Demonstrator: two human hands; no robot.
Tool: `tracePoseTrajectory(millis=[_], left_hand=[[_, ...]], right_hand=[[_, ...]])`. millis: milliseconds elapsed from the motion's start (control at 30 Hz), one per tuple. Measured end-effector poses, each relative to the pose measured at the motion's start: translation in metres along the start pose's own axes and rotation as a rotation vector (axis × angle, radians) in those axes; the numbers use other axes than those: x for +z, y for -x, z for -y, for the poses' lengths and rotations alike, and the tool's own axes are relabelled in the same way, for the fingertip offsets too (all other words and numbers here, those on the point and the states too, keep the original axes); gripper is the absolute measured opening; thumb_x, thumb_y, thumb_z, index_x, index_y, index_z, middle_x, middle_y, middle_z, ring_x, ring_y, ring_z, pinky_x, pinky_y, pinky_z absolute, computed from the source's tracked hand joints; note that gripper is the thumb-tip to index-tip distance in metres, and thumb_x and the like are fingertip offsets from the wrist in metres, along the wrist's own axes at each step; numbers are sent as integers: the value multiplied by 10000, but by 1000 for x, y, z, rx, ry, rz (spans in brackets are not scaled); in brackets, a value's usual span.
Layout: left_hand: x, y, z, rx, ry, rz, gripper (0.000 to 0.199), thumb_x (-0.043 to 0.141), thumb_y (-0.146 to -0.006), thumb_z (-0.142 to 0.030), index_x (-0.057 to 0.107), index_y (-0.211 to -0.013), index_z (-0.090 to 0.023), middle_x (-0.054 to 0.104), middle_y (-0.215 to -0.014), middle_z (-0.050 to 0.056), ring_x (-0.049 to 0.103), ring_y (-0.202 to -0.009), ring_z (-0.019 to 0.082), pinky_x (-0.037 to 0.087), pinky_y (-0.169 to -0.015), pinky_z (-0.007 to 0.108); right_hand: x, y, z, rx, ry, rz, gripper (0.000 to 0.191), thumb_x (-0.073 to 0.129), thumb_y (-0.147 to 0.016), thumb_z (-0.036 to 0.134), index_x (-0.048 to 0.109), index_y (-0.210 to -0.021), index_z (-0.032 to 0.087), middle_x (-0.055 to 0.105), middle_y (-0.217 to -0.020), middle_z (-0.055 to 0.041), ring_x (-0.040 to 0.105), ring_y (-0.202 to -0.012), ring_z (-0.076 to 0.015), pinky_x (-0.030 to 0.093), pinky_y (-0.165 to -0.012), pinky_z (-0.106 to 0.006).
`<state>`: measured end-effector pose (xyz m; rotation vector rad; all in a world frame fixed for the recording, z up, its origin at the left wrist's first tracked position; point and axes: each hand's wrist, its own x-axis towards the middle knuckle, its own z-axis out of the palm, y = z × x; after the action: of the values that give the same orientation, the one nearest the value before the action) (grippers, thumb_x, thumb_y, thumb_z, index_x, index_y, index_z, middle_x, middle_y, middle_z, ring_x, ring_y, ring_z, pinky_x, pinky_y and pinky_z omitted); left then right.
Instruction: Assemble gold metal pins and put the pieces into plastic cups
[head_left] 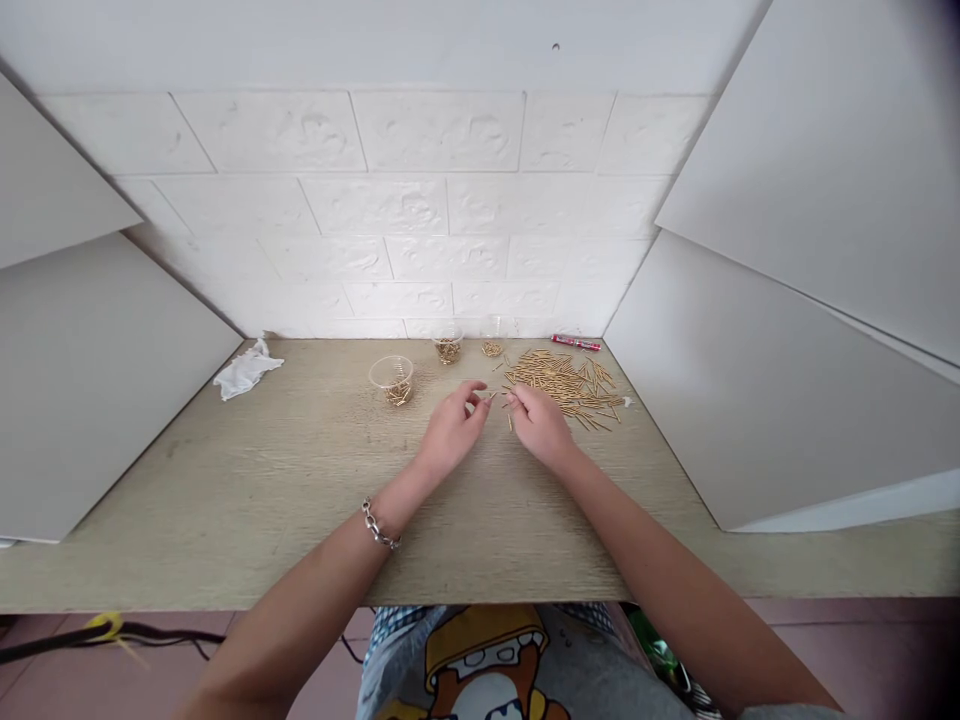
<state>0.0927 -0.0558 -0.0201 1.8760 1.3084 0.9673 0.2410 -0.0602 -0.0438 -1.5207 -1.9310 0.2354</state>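
My left hand (456, 428) is over the middle of the table, thumb and index finger pinched on a small gold piece at their tips. Just to its right, my right hand (538, 424) also has its fingers pinched, around a thin gold pin. A narrow gap separates the two hands. Beyond my right hand spreads a loose pile of gold pins (555, 374). A clear round cup (393, 382) with gold pieces inside stands left of my left hand. Two more clear cups, one (448, 347) and another (492, 345), stand further back, both with small gold parts in them.
Crumpled white tissue (247, 370) lies at the back left of the table (300, 500). A red tube (575, 343) lies near the wall behind the pile. White panels enclose both sides, and a tiled white wall (405, 205) rises at the back.
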Motion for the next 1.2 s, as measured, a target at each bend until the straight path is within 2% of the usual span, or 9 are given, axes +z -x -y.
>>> tracePoseTrajectory(millis=[167,367,533,633,733,833,933,1100,1200], left_hand=[[-3,-2,2,-11,-21,-42,337,425,-788,-291,470,-1107,-189,563,-831,14,456,-548,94,366,-600,246],[1,-1,3,27,-28,0,384,382,-738,-133,477,-1106,-188,575,-844,20,495,-650,121,387,-703,267],[5,-1,10,84,-58,58,467,379,-670,-54,497,-1099,-197,594,-909,32,531,-758,146,387,-792,282],[6,-2,13,61,-30,93,481,371,-664,-45,497,-1102,-200,623,-889,29,552,-787,153,392,-800,286],[5,-3,13,7,67,116,468,359,-660,-50,505,-1080,-196,645,-808,18,564,-787,154,402,-784,289],[4,-6,11,-59,253,154,482,355,-623,-42,502,-1066,-166,639,-766,26,565,-770,148,419,-741,281],[1,-7,6,-124,421,167,456,355,-620,-54,504,-1043,-138,622,-737,30,547,-710,130,425,-694,264],[-3,-5,-3,-157,527,194,309,416,-726,-182,512,-1016,-135,590,-720,16,503,-643,103,413,-664,248],[-1,-5,-3,-144,503,210,322,507,-725,-245,505,-1026,-129,563,-686,6,500,-646,103,403,-653,241]], right_hand=[[4,-2,6,-93,297,146,182,365,-797,140,529,-726,173,602,-752,-59,517,-740,-180,250,-722,-327],[7,-2,11,-3,355,176,190,369,-778,105,540,-737,176,618,-751,-53,533,-746,-188,221,-771,-375],[13,0,11,-36,326,189,175,378,-776,112,538,-747,176,613,-735,-49,530,-730,-184,227,-772,-381],[6,-3,11,-15,214,150,177,363,-794,144,512,-705,178,591,-687,-25,510,-680,-159,248,-747,-353],[-3,-7,11,45,-3,108,244,318,-834,235,439,-629,182,504,-569,16,448,-585,-129,281,-669,-293],[-6,-9,9,117,-252,138,285,316,-834,319,374,-587,189,423,-539,32,404,-556,-122,284,-565,-248],[-3,-9,5,143,-431,173,284,334,-825,344,371,-589,191,401,-555,36,393,-558,-117,289,-535,-237],[2,-10,4,106,-543,196,262,337,-828,331,433,-633,183,484,-630,20,435,-609,-117,315,-571,-240],[2,-8,6,79,-546,195,258,335,-829,310,449,-640,175,500,-643,12,448,-620,-116,321,-587,-244]])
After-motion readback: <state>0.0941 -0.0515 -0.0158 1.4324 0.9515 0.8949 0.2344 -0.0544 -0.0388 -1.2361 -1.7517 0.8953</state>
